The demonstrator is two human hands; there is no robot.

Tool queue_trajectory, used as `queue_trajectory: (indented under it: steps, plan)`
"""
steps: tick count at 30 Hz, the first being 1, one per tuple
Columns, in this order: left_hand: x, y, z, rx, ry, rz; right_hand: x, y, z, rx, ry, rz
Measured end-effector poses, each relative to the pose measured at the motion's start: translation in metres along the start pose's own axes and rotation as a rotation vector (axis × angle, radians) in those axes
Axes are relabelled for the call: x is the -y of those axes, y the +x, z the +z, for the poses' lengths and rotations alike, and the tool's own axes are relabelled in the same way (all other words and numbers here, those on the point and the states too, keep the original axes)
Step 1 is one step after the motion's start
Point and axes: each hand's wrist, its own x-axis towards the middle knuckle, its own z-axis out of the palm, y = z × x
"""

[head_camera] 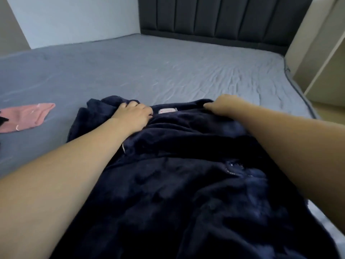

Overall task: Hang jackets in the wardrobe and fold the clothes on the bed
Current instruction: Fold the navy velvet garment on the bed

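Note:
A dark navy fleece garment (177, 184) lies spread over the near part of the bed (168, 68), its collar end with a small pink label pointing toward the headboard. My left hand (133, 114) grips the fabric at the left of the collar with curled fingers. At the right of the collar, my right hand (224, 105) pinches the top edge. Both forearms stretch over the garment.
A pink garment (28, 116) lies flat at the bed's left edge, a scrap of black fabric beside it. The grey sheet stretches to a dark padded headboard (224, 19). A beige wardrobe or shelf unit (321, 53) stands to the right of the bed.

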Motion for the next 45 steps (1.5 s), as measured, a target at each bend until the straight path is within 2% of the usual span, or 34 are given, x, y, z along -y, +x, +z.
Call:
queue_trajectory:
  steps: [1,3,5,8,9,12,15,17,19,21,22,24,26,28,29,31,34,37,39,41,43,45]
  plan:
    - [0.0,0.0,0.006,0.075,-0.008,-0.061,0.001,0.002,0.0,0.088,-0.029,-0.001]
    - [-0.002,0.002,0.012,0.116,0.0,-0.11,0.003,0.008,0.01,0.219,-0.021,-0.019]
    - [-0.002,0.0,0.013,0.079,0.007,-0.114,0.008,0.023,0.013,0.183,0.105,0.004]
    - [-0.001,-0.003,0.017,-0.06,0.013,-0.096,0.006,0.04,-0.01,0.122,0.714,0.168]
    - [0.0,-0.004,0.019,-0.123,0.011,-0.093,0.008,0.042,-0.011,0.077,0.742,0.157]
    - [0.003,-0.007,0.024,-0.288,-0.018,-0.103,0.015,0.04,0.025,-0.076,0.331,0.037]
    - [0.01,-0.011,0.024,-0.438,-0.076,-0.115,0.011,0.029,0.051,-0.04,-0.046,-0.177]
    - [0.021,-0.015,0.024,-0.486,-0.287,-0.215,-0.002,0.014,0.044,-0.107,-0.015,-0.165]
    - [0.034,-0.018,0.014,-0.473,-0.574,-0.39,-0.028,-0.005,0.041,-0.24,0.214,-0.021]
    - [0.034,-0.023,-0.007,-0.502,-0.672,-0.465,-0.055,-0.045,0.053,-0.209,0.399,0.045]
    - [0.026,-0.03,-0.02,-0.553,-0.662,-0.417,-0.068,-0.068,0.067,-0.169,0.413,0.022]
    - [-0.005,-0.06,-0.037,-0.594,-0.672,-0.179,-0.08,-0.098,0.089,-0.183,0.364,0.005]
    - [-0.042,-0.107,-0.029,-0.372,-0.498,0.03,-0.081,-0.093,0.095,-0.286,0.282,0.039]
    - [-0.057,-0.141,-0.006,-0.096,-0.161,0.063,-0.07,-0.088,0.095,-0.33,0.169,0.09]
    - [-0.057,-0.142,0.002,-0.025,-0.064,0.035,-0.065,-0.089,0.094,-0.341,0.16,0.102]
    - [-0.056,-0.133,0.005,0.048,0.04,-0.003,-0.061,-0.103,0.093,-0.301,0.24,0.13]
    - [-0.067,-0.131,-0.007,0.104,0.154,-0.028,-0.068,-0.144,0.093,-0.139,0.472,0.122]
    - [-0.081,-0.149,-0.019,0.212,0.133,-0.13,-0.072,-0.209,0.082,-0.026,0.691,0.084]
    - [-0.089,-0.165,-0.032,0.306,-0.004,-0.206,-0.075,-0.254,0.066,0.031,1.026,0.14]
    - [-0.099,-0.19,-0.044,0.411,-0.154,-0.255,-0.082,-0.288,0.053,0.225,1.273,0.226]
    - [-0.112,-0.224,-0.06,0.511,-0.255,-0.24,-0.086,-0.319,0.043,0.447,1.255,0.231]
    - [-0.123,-0.26,-0.082,0.53,-0.364,-0.212,-0.09,-0.337,0.036,0.552,1.24,0.271]
